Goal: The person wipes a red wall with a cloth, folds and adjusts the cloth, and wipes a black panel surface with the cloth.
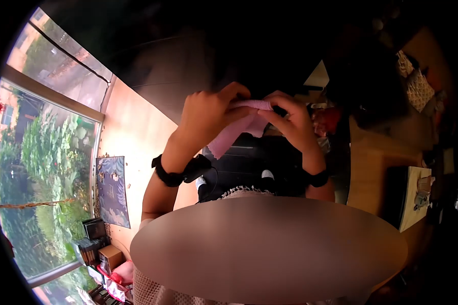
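A pink cloth (pixel 232 134) with a ribbed or knitted-looking edge is stretched between my two hands, in the middle of the head view. My left hand (pixel 206 116) pinches its upper edge, with the thumb pointing along the band. At the other end, my right hand (pixel 292 121) holds the same edge between thumb and fingers. The lower part of the cloth hangs loose under my left hand. Each wrist wears a black strap, and the left one carries a dark device (pixel 196 168).
Below the cloth is a dark, shiny surface (pixel 236 155), with my white-tipped feet beside it. A patterned mat (pixel 113 190) lies near the window at left. Books and a cardboard box (pixel 111 256) stand at lower left. To the right is a wooden surface (pixel 366 168) with a pale-topped box (pixel 414 198).
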